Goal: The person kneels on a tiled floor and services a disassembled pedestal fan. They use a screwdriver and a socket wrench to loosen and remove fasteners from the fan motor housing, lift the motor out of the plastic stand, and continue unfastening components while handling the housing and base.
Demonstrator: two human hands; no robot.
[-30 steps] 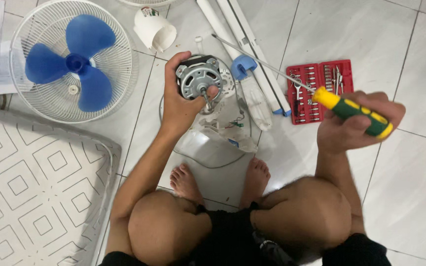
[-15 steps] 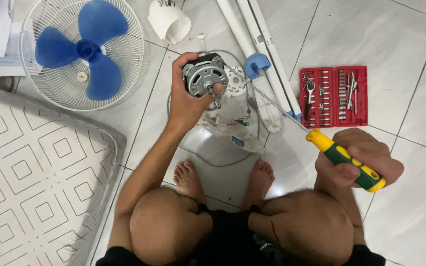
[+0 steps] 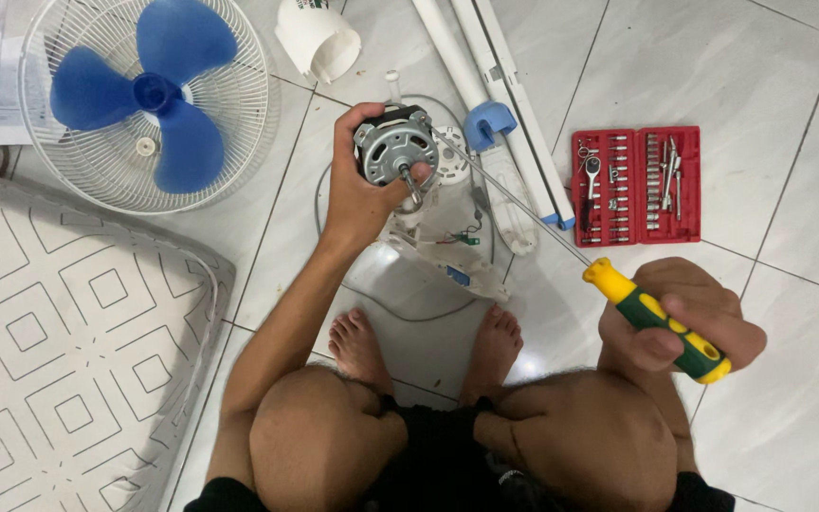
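**Fan motor gripped in left hand, screwdriver in right, on white tile floor**

Person sits on a floor (image 3: pixel 789 171) of large glossy white tiles with thin dark grout lines; bare feet and knees show at the bottom of the view. Left hand (image 3: pixel 362 194) is wrapped around a grey fan motor (image 3: pixel 394 147), fingers closed on its body, shaft facing up toward the camera. The motor sits above a white plastic fan housing (image 3: pixel 443 242) with loose wires, resting on the tiles just ahead of the feet. Right hand (image 3: pixel 684 318) is fisted around the yellow-and-green handle of a long screwdriver (image 3: pixel 651 318); its thin shaft runs up-left toward the motor, tip near the housing top, contact can't be told.

Around it: white wire fan guard with blue blades (image 3: pixel 149 95) lying flat at upper left. White plastic cup-shaped part (image 3: pixel 319 38) at top. White stand tubes with a blue clip (image 3: pixel 490 123) run diagonally beside the housing. Open red socket and bit set (image 3: pixel 637 185) on the tiles right of the tubes. Grey mattress with square pattern (image 3: pixel 59 332) fills the lower left, edge raised off the floor.
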